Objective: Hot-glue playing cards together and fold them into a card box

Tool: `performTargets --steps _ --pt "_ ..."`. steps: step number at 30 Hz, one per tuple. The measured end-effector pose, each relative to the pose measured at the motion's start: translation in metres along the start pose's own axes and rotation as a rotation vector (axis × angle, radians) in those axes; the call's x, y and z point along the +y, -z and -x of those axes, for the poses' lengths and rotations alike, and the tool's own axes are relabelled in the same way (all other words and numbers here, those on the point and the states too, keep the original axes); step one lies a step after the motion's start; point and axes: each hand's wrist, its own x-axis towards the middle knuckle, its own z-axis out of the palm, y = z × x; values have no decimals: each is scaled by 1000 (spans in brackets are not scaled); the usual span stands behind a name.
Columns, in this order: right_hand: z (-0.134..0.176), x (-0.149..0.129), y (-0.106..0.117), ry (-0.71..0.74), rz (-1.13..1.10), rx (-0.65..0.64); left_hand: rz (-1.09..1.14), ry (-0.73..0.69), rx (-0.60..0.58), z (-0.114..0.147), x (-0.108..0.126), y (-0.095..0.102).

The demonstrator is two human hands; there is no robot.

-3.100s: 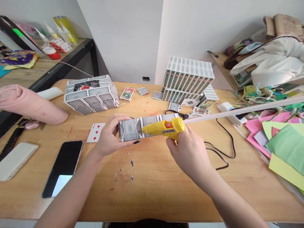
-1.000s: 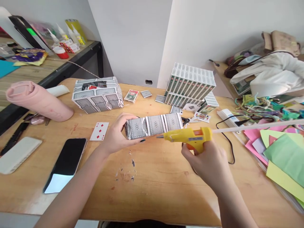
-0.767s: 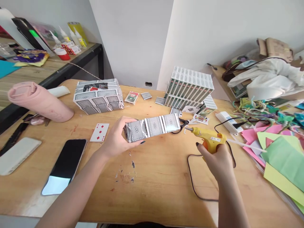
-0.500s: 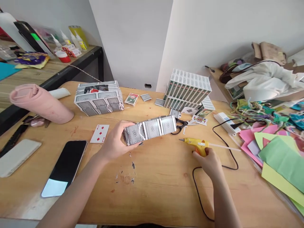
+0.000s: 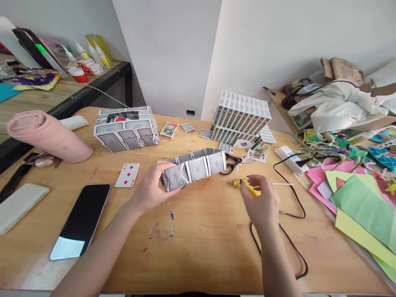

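Observation:
My left hand (image 5: pixel 148 185) grips the left end of a long, shallow frame made of grey-backed playing cards (image 5: pixel 199 169), tilted up above the table. My right hand (image 5: pixel 261 202) is over a yellow glue gun (image 5: pixel 236 183), with thumb and forefinger apart. Much of the gun's body is behind that hand; its nozzle points left and a clear glue stick (image 5: pixel 283 184) shows at the back. Black-handled scissors (image 5: pixel 231 164) lie just behind the frame's right end. Further back on the left stands a larger box made of the same cards (image 5: pixel 126 134).
Stacked card packs (image 5: pixel 241 115) stand at the back right, near a white power strip (image 5: pixel 291 160). A black cable (image 5: pixel 305 264) loops beside my right arm. A phone (image 5: pixel 82 218), a three of diamonds (image 5: pixel 127 175) and a pink roll (image 5: pixel 52 136) lie left; coloured sheets (image 5: pixel 365 206) lie right.
My right hand has let go of the glue gun's handle and moved left and slightly up over it. The cable has shifted. My left hand keeps the card frame, which tilts slightly differently.

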Motion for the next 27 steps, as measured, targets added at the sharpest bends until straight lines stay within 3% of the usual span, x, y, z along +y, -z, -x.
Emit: performTargets --steps 3,8,15,27 --pt "12 -48 -9 122 -217 -139 -1 1 5 1 3 -2" --pt "19 -89 -30 203 -202 -114 -6 -10 34 -1 11 -4" --pt "14 -95 -39 156 -163 -69 -38 -21 73 2 15 -9" --pt "4 -90 -37 92 -207 -128 -49 -52 95 1 21 -13"
